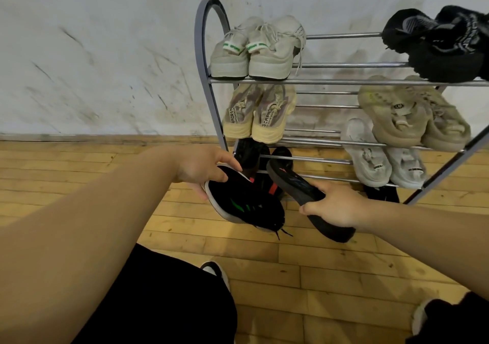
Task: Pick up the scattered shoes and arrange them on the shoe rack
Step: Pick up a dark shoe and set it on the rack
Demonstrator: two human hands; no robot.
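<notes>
My left hand [201,169] grips a black sneaker with a white sole and green stripes [246,206] by its heel, just in front of the shoe rack's [344,82] low left corner. My right hand [333,206] holds a second black shoe [299,185] turned sole-up, its toe pointing toward the lower shelf. The metal rack stands against the wall with pairs on it: beige sneakers with green tabs [259,50] at top left, black shoes [444,42] at top right, yellowish sneakers [259,113] and tan clogs [412,113] in the middle, white clogs [381,156] lower right.
Dark shoes [251,153] sit on the rack's lower left bars, another dark shoe [383,193] under the right side. A scuffed white wall [92,66] is behind the rack. The floor is wood planks [317,277]. My knees and my own shoes [217,272] fill the bottom of the view.
</notes>
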